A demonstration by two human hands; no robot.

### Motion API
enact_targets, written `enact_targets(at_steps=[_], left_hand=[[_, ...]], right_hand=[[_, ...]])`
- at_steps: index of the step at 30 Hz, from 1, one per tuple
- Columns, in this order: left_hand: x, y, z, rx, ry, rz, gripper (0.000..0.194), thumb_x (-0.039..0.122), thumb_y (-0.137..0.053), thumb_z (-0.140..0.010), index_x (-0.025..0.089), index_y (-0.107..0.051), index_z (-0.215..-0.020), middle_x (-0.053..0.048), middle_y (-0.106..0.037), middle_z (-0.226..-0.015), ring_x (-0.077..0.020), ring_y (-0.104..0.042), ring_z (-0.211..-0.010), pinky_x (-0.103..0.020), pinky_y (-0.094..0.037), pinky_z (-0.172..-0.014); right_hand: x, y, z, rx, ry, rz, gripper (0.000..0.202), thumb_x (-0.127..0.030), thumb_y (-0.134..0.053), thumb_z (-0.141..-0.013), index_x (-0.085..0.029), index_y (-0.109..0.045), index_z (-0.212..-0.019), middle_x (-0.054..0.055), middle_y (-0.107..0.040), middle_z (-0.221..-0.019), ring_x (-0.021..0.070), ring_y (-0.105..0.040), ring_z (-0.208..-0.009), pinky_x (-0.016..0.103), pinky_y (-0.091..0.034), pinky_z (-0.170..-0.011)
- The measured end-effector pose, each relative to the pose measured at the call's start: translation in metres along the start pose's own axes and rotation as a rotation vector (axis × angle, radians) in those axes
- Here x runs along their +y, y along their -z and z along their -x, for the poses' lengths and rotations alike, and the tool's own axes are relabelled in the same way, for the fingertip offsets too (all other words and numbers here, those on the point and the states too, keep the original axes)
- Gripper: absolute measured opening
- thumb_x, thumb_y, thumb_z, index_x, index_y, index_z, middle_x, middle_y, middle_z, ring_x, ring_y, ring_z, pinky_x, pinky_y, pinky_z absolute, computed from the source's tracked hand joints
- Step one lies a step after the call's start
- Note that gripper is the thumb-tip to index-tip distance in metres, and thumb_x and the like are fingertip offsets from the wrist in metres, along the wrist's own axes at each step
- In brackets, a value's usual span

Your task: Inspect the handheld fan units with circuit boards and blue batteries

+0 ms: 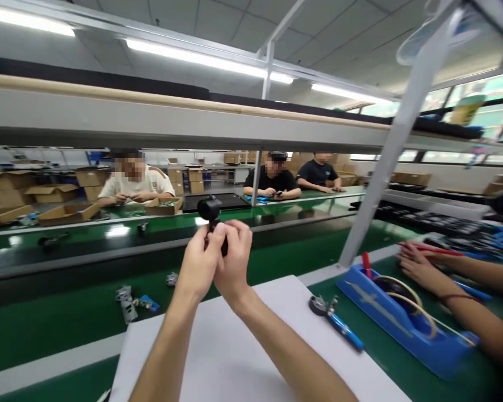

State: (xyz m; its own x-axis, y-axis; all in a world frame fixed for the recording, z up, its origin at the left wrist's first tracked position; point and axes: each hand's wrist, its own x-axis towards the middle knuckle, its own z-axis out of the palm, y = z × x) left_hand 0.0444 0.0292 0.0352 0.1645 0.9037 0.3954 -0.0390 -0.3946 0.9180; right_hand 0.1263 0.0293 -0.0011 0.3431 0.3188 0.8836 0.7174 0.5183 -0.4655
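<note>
Left grip (199,261): closed on a black piece, thumb pressed against its stem
Right grip (235,255): closed on the same piece, fingers curled, touching the left hand
Black piece (209,209): between both grips, its round head upright above the fingertips, lower part mostly hidden; held up in the air
White board (226,357): below the forearms, on the green table (385,358)
Blue-handled tool (346,331): along the board's right edge, round head towards the far right corner
Metal part (127,305): just beyond the board's far left corner, near a small blue piece (149,303)
Blue tray (423,347): on the table, right of the board's right edge
Co-worker's hands (421,265): beyond the tray, at a red tool (446,251)
</note>
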Motion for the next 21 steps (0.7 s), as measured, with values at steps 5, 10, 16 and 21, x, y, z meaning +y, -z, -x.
enact_targets(at_steps=[5,10,16,21], left_hand=[[0.004,0.020,-0.005,0.190,0.123,0.085,0.025,0.042,-0.069,-0.078,0.019,-0.060,-0.080,0.001,-0.057,-0.063,-0.0124,-0.056,-0.057,-0.024,-0.043,-0.054],[0.018,0.024,0.001,0.076,0.155,0.313,0.034,0.047,-0.073,-0.070,0.021,-0.054,-0.080,0.007,-0.043,-0.052,-0.0087,-0.043,-0.039,-0.023,-0.031,-0.038],[0.025,0.026,0.005,0.082,0.146,0.319,0.035,0.046,-0.076,-0.069,0.019,-0.057,-0.083,0.007,-0.043,-0.053,-0.0087,-0.042,-0.039,-0.021,-0.031,-0.033],[0.025,0.028,0.007,0.081,0.125,0.298,0.033,0.043,-0.074,-0.074,0.016,-0.059,-0.088,0.007,-0.046,-0.058,-0.0078,-0.043,-0.040,-0.020,-0.032,-0.032]], right_hand=[[-0.011,0.009,0.015,-0.312,0.176,-0.222,0.043,-0.025,-0.059,-0.085,-0.023,-0.057,-0.128,0.015,-0.057,-0.127,0.0302,-0.056,-0.116,0.048,-0.050,-0.096],[-0.001,0.020,0.001,-0.442,-0.210,-0.629,0.032,-0.040,-0.053,-0.091,-0.027,-0.058,-0.119,0.010,-0.063,-0.118,0.0256,-0.062,-0.112,0.044,-0.053,-0.096],[0.000,0.019,0.000,-0.739,-0.455,-0.896,0.033,-0.055,-0.052,-0.095,-0.024,-0.058,-0.089,0.000,-0.058,-0.076,0.0128,-0.054,-0.063,0.026,-0.048,-0.059],[0.003,0.025,0.000,-0.637,-0.327,-0.722,0.033,-0.049,-0.050,-0.098,-0.019,-0.061,-0.091,-0.003,-0.048,-0.063,0.0102,-0.047,-0.055,0.022,-0.039,-0.050]])
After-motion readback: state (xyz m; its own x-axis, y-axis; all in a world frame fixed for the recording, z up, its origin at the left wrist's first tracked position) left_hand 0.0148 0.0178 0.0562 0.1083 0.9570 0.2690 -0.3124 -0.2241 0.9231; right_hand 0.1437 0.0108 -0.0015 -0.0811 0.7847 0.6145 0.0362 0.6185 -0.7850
